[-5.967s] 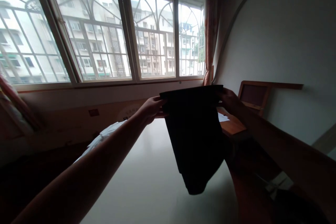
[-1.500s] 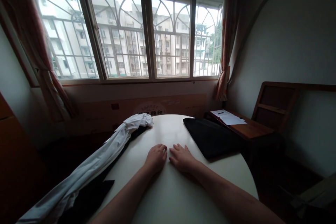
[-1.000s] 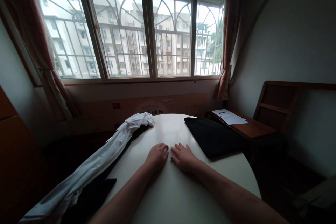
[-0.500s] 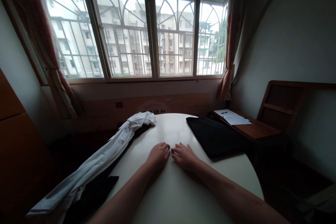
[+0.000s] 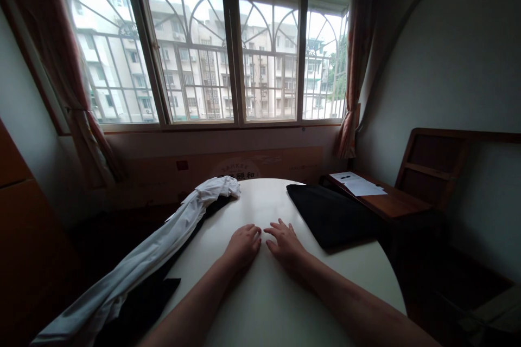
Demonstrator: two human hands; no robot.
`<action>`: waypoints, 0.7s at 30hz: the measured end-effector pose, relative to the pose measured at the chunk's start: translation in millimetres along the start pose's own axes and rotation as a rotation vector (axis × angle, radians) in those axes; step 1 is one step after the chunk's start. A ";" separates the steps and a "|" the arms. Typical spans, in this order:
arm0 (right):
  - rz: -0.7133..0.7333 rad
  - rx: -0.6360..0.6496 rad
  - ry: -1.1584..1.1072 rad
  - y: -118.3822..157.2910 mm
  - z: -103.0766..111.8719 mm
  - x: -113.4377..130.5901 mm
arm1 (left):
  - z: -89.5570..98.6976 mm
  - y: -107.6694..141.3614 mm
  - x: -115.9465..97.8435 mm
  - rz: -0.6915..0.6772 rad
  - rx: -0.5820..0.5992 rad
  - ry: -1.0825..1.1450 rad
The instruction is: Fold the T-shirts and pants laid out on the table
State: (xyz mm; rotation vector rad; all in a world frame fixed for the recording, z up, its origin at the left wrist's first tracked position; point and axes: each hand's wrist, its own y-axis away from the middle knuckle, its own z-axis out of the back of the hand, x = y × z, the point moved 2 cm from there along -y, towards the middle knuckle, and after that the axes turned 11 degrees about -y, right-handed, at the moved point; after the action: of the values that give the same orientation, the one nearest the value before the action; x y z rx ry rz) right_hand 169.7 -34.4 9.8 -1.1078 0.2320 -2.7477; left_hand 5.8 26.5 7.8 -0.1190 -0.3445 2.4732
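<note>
My left hand [image 5: 244,244] rests palm down over the white round table [image 5: 268,206], its fingers loosely curved and nothing in it. Close beside it, fingertips a small gap apart, my right hand [image 5: 284,244] is open with the fingers spread and also holds nothing. A folded black cloth [image 5: 331,214] lies to the right of my right hand, apart from it. Along the table's left edge stretches a bunched white cloth [image 5: 163,246], perhaps a garment, with black cloth [image 5: 146,303] under and beside it. Neither hand touches any of the cloths.
Beyond the table's right side stands a wooden bench-like piece [image 5: 401,203] with paper sheets [image 5: 360,184] and a dark pen on it. A printed cardboard panel [image 5: 280,165] leans below the barred window [image 5: 268,59]. An orange-brown cabinet [image 5: 28,227] is at the left.
My right hand's fingers have spread and lifted slightly. The left hand stays nearly the same. The whole view has shifted a little; the cloths lie as before.
</note>
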 end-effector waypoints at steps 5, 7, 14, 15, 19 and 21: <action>-0.024 -0.042 0.038 1.1 1.1 1.1 | -0.3 -0.5 -0.7 0.009 0.013 -0.008; -0.035 -0.048 0.047 1.5 2.5 1.7 | -0.7 -0.5 -0.5 0.010 0.017 -0.007; -0.039 -0.021 0.033 1.3 0.3 -0.6 | 0.7 -0.2 -0.8 0.004 0.003 0.001; -0.036 -0.015 0.030 1.3 -0.4 -1.1 | 0.9 -0.2 -1.1 0.002 0.002 0.000; -0.034 -0.005 0.027 1.4 -1.9 -2.2 | 1.0 0.3 -1.9 -0.005 -0.001 -0.004; -0.037 -0.005 0.022 1.6 -1.7 -2.2 | 0.7 0.3 -1.8 -0.009 -0.001 -0.005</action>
State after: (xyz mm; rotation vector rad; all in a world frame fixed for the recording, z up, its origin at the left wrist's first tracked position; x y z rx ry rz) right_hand 170.2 -35.3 6.8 -1.0947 0.2235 -2.7948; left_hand 7.0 25.0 8.4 -0.1116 -0.3476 2.4645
